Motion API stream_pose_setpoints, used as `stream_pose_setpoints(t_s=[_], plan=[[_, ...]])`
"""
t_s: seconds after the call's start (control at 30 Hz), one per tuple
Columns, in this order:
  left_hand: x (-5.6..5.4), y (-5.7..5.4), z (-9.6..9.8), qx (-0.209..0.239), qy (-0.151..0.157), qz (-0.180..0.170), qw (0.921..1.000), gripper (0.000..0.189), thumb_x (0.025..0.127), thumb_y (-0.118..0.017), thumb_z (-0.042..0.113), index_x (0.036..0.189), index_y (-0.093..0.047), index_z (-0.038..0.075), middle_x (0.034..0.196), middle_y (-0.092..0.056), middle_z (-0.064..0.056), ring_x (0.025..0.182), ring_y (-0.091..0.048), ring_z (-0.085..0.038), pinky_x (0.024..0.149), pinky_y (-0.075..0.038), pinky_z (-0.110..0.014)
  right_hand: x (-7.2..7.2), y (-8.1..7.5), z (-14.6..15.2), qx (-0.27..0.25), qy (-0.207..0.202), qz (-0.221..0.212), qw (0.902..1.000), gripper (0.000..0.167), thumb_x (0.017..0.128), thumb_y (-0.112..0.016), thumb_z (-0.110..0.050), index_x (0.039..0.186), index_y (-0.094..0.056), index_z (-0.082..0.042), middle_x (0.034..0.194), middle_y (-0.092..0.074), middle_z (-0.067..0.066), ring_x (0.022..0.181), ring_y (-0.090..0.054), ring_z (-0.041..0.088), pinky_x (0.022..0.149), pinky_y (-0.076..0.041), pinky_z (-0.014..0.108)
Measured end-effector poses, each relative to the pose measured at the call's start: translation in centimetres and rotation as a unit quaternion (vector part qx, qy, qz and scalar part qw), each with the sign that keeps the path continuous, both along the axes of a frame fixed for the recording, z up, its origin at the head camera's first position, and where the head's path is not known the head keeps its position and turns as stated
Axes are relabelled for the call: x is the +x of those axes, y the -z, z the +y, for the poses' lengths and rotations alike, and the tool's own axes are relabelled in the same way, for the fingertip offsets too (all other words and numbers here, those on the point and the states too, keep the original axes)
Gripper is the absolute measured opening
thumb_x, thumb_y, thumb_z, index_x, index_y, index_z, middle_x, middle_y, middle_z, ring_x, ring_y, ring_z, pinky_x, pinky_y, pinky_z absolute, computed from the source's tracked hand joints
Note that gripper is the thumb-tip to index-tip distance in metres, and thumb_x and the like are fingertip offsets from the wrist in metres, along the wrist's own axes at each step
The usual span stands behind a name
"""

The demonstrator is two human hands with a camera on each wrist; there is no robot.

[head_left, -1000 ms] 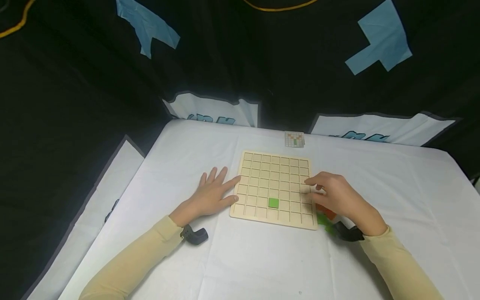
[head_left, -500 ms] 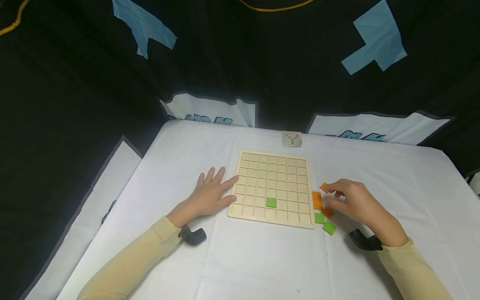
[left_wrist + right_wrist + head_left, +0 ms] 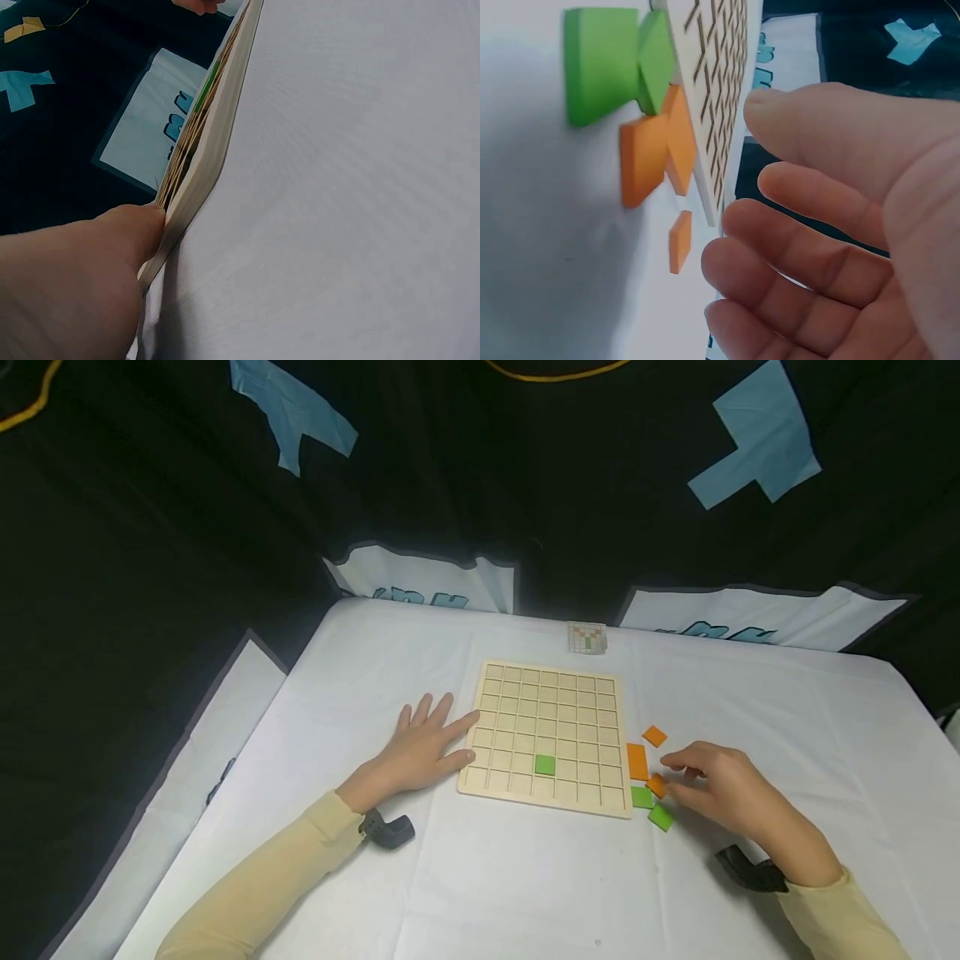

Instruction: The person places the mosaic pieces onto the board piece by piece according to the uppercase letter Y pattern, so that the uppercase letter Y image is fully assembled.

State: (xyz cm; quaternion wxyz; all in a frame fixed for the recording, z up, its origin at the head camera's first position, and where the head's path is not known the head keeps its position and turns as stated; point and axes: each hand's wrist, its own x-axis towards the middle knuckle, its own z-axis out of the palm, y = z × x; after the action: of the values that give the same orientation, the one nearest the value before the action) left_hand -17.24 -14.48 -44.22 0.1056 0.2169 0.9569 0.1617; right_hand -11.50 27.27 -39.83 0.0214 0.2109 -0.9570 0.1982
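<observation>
A pale wooden grid board [image 3: 517, 702] lies on the white table with one green tile [image 3: 545, 765] in a lower cell. My left hand [image 3: 426, 750] lies flat at the board's left edge, fingers spread, thumb and index finger touching the rim. Right of the board, my right hand [image 3: 723, 785] hovers with loosely bent fingers, and the right wrist view shows nothing between them. Near its fingertips are a lone orange tile [image 3: 655, 736], an orange piece [image 3: 637, 762] against the board, another orange tile [image 3: 657, 785] and two green tiles, one at the board [image 3: 642, 797], the other tilted beside it.
A small card [image 3: 587, 638] with a coloured grid pattern lies behind the board. White cloth [image 3: 525, 885] covers the table. A dark curtain [image 3: 450, 460] with blue tape pieces [image 3: 772, 435] hangs beyond the far edge.
My right hand has drawn back from the board's right edge toward the lower right. The lone orange tile, at its fingertips half a second ago, now lies apart from them. My left hand stays put.
</observation>
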Motion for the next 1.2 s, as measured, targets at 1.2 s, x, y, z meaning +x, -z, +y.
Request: stream_pose_setpoints(t_s=[1.2], plan=[[0.0,0.1,0.0,-0.002,0.001,0.007,1.0,0.066,0.103,-0.049,0.052,0.161,-0.033,0.026,0.17,-0.012,-0.024,0.156,-0.002,-0.053,0.121,-0.003,-0.074,1.1,1.6,-0.5,0.036,-0.034,-0.105,0.9932,0.029,0.07,-0.092,-0.014,0.094,-0.076,-0.007,0.082,-0.063,-0.008,0.073,-0.048,0.002,0.062,-0.045,0.021]])
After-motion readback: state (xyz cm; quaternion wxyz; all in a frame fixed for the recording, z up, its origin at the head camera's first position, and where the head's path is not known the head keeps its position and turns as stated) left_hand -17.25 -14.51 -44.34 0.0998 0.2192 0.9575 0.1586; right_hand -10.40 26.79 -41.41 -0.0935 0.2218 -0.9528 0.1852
